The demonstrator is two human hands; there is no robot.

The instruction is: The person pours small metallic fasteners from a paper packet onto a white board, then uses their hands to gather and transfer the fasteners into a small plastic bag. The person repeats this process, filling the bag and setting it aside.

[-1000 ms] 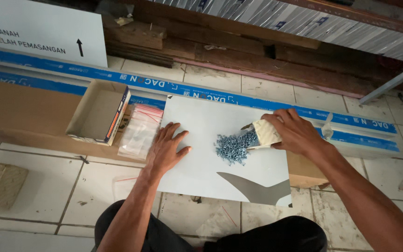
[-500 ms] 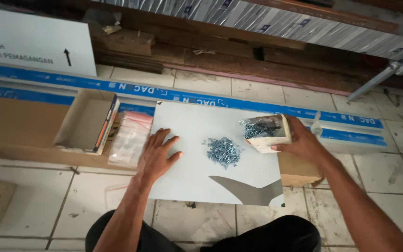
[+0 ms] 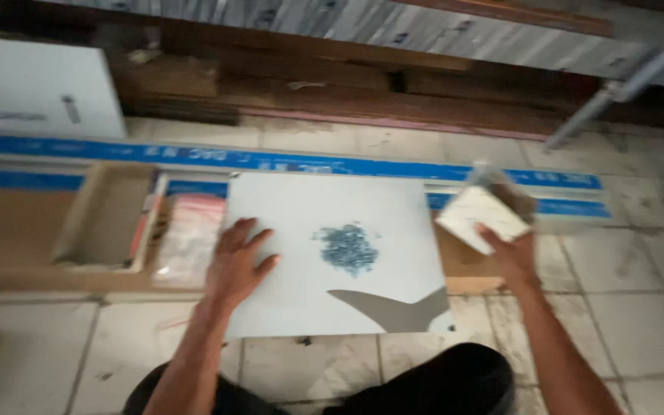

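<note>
Screws on a white sheet, box lifted clear

Screws: a small grey heap, lying loose a little right of centre on the sheet, touched by neither hand.

Sheet: white, square, flat on the floor tiles in front of the seated person; a grey curved shape is printed along its near edge.

Left hand: open, fingers spread, palm down on the sheet's left part, just beside the heap and apart from it. It holds nothing.

Right hand: closed around the underside of a small pale box, held off the sheet beyond its right edge and tilted. The picture is blurred there, so what the box contains cannot be told.

Tray: shallow cardboard, left of the sheet, resting on a long flat carton with blue bands.

Bag: clear plastic with a pinkish top, between the tray and the sheet's left edge.

Board: white, leaning at the back left.

Planks: dark wood, stacked along the far wall behind the carton.

Bar: pale metal, slanting at the upper right.
</note>
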